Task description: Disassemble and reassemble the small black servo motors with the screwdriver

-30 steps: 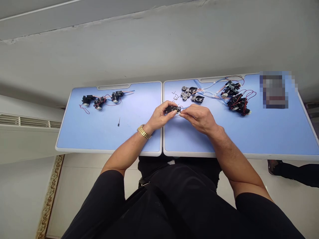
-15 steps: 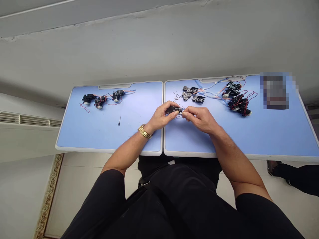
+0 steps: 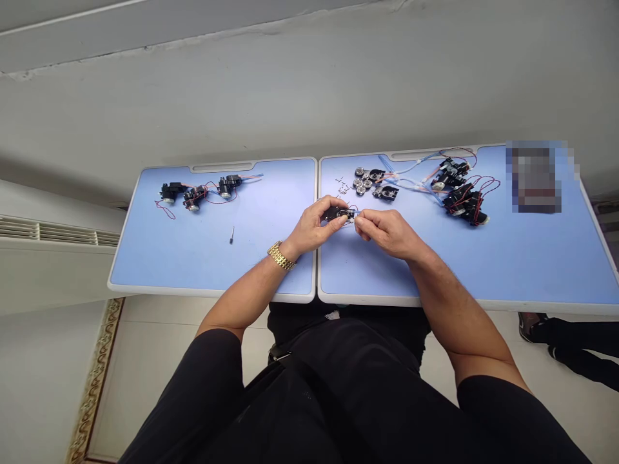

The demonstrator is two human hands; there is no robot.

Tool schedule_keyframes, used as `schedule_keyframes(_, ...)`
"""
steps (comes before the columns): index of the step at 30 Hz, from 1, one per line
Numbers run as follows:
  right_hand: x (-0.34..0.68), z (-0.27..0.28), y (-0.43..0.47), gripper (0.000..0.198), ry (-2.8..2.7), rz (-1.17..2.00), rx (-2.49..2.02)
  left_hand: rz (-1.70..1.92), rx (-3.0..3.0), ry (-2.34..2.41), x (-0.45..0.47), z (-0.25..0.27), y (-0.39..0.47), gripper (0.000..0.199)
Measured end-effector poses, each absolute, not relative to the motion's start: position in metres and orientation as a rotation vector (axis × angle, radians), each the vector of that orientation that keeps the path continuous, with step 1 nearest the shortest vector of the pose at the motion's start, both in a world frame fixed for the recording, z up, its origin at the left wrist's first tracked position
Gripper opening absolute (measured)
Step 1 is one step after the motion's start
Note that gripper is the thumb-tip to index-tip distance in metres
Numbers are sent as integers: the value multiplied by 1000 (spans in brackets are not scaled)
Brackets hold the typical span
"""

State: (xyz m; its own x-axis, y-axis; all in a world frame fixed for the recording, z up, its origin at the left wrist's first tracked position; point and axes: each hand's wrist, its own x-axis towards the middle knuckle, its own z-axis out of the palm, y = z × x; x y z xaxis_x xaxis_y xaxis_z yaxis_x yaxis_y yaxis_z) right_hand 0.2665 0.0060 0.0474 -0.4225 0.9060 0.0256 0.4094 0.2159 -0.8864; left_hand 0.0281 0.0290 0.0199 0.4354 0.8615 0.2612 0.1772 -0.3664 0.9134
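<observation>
My left hand (image 3: 312,229) is closed on a small black part with thin dark wires (image 3: 344,214), thumb in front and fingers behind. It is held just above the blue table, right of the seam between the two tops. At the part's right end my right hand (image 3: 387,232) pinches with thumb and forefinger. A short bit of thin blue tube (image 3: 356,211) shows at those fingertips, mostly hidden by them. Just beyond the hands lie several small loose screws (image 3: 343,189), round silver pieces (image 3: 359,183) and open black housings (image 3: 387,193).
Black units with red wires and blue tubes (image 3: 465,203) lie at the right; similar units (image 3: 193,197) lie on the left tabletop. A small dark-handled tool (image 3: 231,236) rests nearer. A blurred-out item (image 3: 534,180) is far right. Another person's leg (image 3: 575,335) shows beside the table.
My right fingers have shifted very slightly right, and a bit of blue now shows beside them. The other person's feet have moved slightly apart at the right.
</observation>
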Motion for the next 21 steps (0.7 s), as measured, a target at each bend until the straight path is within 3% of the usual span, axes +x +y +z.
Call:
schedule_keyframes(6, 264, 48, 4, 29, -1896, 1111, -1241, 1003, 1787, 941, 28, 19, 30, 45)
schedule_keyframes(14, 263, 33, 4, 16, -1835, 829, -1214, 956, 1727, 998, 27, 18, 31, 46)
schedule_keyframes(21, 262, 26, 5, 17, -1901, 588, -1052, 931, 1748, 1016, 27, 20, 31, 43)
